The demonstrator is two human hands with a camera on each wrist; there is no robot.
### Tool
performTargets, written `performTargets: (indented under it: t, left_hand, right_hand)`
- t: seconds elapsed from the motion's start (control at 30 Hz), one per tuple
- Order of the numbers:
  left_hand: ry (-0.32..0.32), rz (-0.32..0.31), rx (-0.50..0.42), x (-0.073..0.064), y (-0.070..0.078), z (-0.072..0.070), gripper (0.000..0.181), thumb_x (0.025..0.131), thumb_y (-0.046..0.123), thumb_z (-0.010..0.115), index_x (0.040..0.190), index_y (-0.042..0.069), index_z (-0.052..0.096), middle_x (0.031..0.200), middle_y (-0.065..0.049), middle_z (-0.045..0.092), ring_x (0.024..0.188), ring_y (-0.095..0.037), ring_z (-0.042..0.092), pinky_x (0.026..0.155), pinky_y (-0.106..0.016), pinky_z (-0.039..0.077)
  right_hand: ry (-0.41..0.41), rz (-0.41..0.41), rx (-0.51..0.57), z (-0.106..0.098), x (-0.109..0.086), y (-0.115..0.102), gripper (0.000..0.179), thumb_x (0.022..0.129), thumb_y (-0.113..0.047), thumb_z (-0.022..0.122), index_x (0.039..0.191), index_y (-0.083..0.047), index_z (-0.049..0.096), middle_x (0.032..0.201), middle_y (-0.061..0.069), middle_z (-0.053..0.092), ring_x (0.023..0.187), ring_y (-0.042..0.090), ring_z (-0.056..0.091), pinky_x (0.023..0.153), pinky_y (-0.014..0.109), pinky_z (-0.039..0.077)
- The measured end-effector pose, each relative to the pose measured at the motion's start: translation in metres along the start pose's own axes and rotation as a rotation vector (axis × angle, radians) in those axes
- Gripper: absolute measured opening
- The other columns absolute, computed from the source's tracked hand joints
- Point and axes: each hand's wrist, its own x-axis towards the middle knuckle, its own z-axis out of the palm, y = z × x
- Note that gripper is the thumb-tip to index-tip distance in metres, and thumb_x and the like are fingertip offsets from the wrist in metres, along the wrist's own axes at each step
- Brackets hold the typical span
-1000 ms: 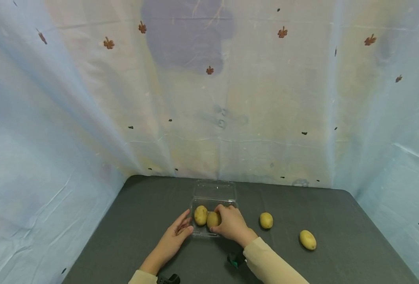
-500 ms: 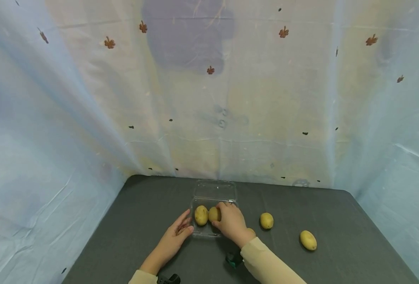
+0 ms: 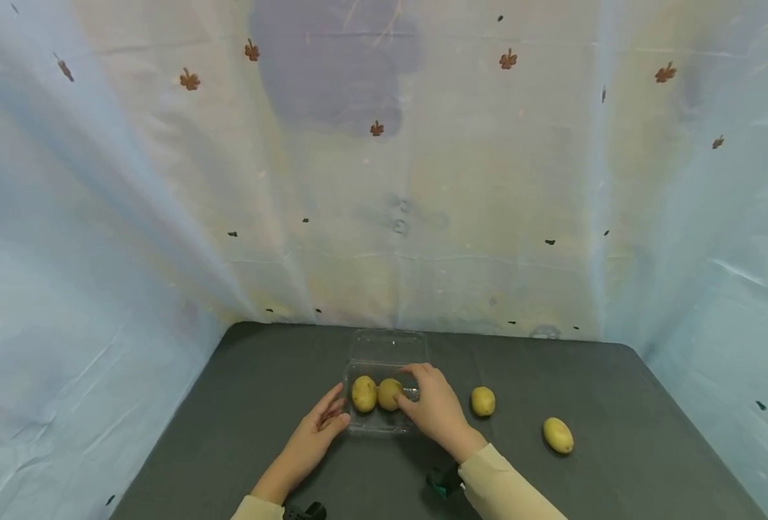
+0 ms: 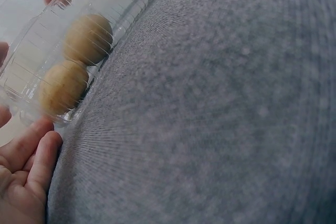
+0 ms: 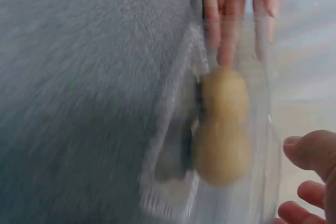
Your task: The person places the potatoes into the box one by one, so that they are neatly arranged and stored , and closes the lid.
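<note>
A clear plastic clamshell box [image 3: 377, 429] stands on the grey table with its lid [image 3: 389, 348] folded back. Inside, two potatoes sit side by side: a left potato [image 3: 364, 393] and a right potato [image 3: 389, 394]. My left hand [image 3: 312, 439] rests at the box's left side, fingers extended; its fingertips [image 4: 46, 129] lie right at the wall in the left wrist view. Over the box's right side is my right hand [image 3: 437, 410], thumb and fingers spread. In the blurred right wrist view, its thumb [image 5: 311, 150] stands apart from the nearer potato [image 5: 222, 153].
To the right of the box lie a small potato [image 3: 483, 401] and, farther right, a longer potato [image 3: 558, 435]. A pale patterned sheet [image 3: 397, 282] hangs behind the table [image 3: 260, 375] and along both sides.
My right hand gripped the right potato, shifted it slightly away inside the box, then let go and drew back to the right. My left hand stayed at the box.
</note>
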Motion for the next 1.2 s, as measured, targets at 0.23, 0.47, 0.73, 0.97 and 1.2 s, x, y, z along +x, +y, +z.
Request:
performTargets:
  t: [0.23, 0.47, 0.73, 0.97, 1.2]
  left_hand:
    - [0.024, -0.009, 0.012, 0.0, -0.001, -0.002, 0.063, 0.099, 0.034, 0.057, 0.154, 0.028, 0.026, 0.148, -0.017, 0.039, 0.135, -0.031, 0.039, 0.107, -0.046, 0.037]
    - [0.024, -0.009, 0.008, 0.001, -0.002, -0.001, 0.063, 0.099, 0.033, 0.057, 0.154, 0.028, 0.027, 0.148, -0.016, 0.04, 0.135, -0.03, 0.039, 0.107, -0.046, 0.036]
    - [0.016, -0.014, -0.001, 0.001, 0.001, -0.001, 0.063, 0.099, 0.033, 0.057, 0.154, 0.028, 0.026, 0.149, -0.016, 0.039, 0.136, -0.03, 0.038, 0.107, -0.047, 0.036]
    - [0.024, -0.014, -0.004, 0.0, 0.001, -0.001, 0.062, 0.099, 0.032, 0.058, 0.153, 0.028, 0.027, 0.149, -0.016, 0.039, 0.136, -0.03, 0.038, 0.107, -0.046, 0.036]
    - [0.021, -0.014, 0.0, 0.0, 0.001, 0.001, 0.063, 0.099, 0.032, 0.058, 0.153, 0.028, 0.027, 0.149, -0.016, 0.039, 0.136, -0.029, 0.038, 0.107, -0.046, 0.036]
  right_hand:
    - [0.081, 0.026, 0.016, -0.025, -0.015, 0.021, 0.053, 0.086, -0.031, 0.076, 0.131, -0.011, 0.057, 0.123, 0.007, 0.057, 0.113, 0.027, 0.054, 0.089, 0.045, 0.049]
    - [0.102, 0.085, -0.011, -0.044, -0.029, 0.05, 0.054, 0.084, -0.035, 0.077, 0.129, -0.013, 0.058, 0.123, 0.009, 0.058, 0.112, 0.027, 0.054, 0.089, 0.047, 0.048]
    - [0.092, 0.172, -0.014, -0.059, -0.042, 0.081, 0.058, 0.084, -0.038, 0.076, 0.132, -0.012, 0.056, 0.127, 0.008, 0.056, 0.118, 0.03, 0.049, 0.093, 0.052, 0.045]
    - [0.066, 0.215, -0.047, -0.061, -0.048, 0.099, 0.067, 0.084, -0.048, 0.073, 0.135, -0.008, 0.053, 0.13, 0.012, 0.053, 0.12, 0.033, 0.047, 0.095, 0.054, 0.043]
    - [0.057, 0.225, -0.048, -0.057, -0.053, 0.112, 0.063, 0.084, -0.038, 0.076, 0.133, -0.007, 0.054, 0.127, 0.014, 0.055, 0.118, 0.035, 0.049, 0.094, 0.055, 0.043]
